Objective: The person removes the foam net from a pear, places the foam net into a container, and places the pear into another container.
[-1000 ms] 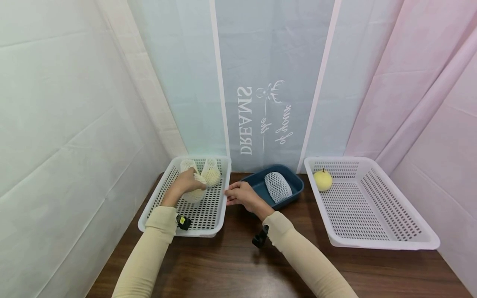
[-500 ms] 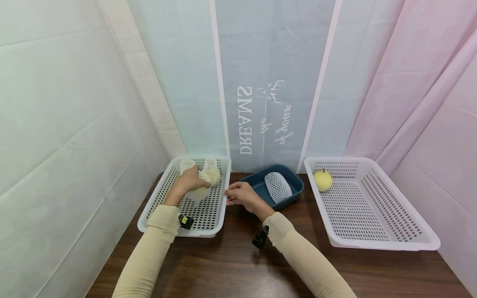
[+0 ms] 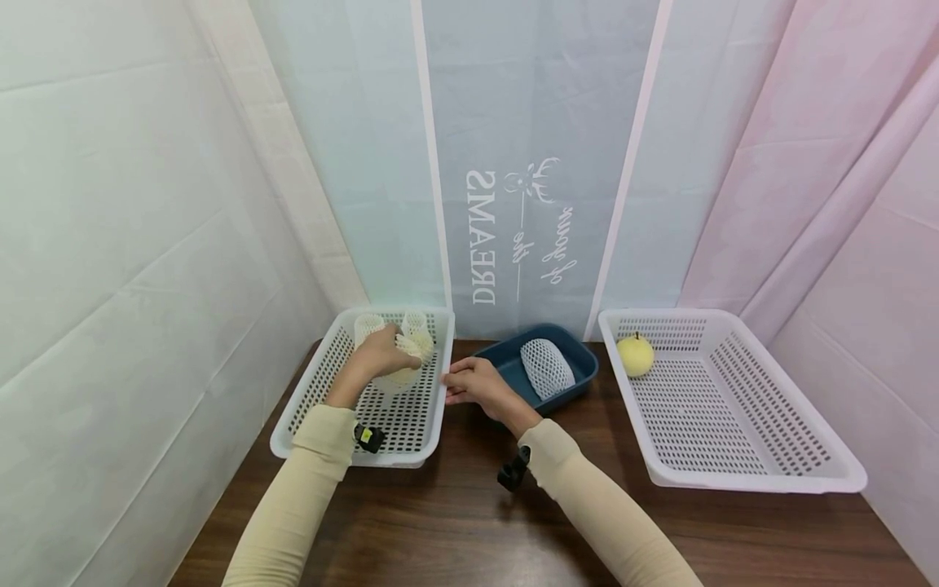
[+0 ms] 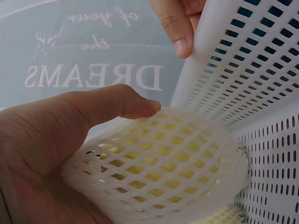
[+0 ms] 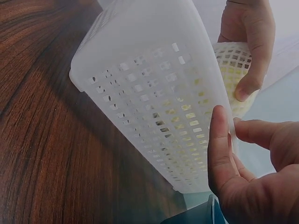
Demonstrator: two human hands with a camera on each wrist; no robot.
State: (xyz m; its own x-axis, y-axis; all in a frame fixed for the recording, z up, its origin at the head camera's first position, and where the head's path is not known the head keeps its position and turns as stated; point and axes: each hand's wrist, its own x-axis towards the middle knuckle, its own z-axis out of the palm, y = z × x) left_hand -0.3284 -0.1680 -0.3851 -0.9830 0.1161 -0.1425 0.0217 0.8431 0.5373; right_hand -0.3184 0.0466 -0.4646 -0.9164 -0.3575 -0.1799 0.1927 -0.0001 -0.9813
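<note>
My left hand [image 3: 376, 355] grips a round yellow fruit in a white foam net sleeve [image 4: 163, 163], inside the left white basket [image 3: 381, 459]. In the left wrist view the thumb lies along the top of the net, and yellow shows through its holes. Behind this fruit are two more foam net sleeves, the right one [image 3: 415, 321] around another yellow fruit; my hand partly covers them. At the basket's right side my right hand [image 3: 484, 387] pinches the rim [image 5: 224, 88] between thumb and fingers.
A blue tray [image 3: 583, 381] beside my right hand holds a white foam net sleeve [image 3: 547, 368]. Farther right, a second white basket [image 3: 756, 481] holds one bare yellow pear [image 3: 636, 355]. Both baskets stand on a dark wooden table [image 3: 469, 522], with a curtain [image 3: 528, 98] behind.
My left hand has shifted a little to the right within the basket, carrying the netted fruit toward the one behind. My right hand stays at the rim.
</note>
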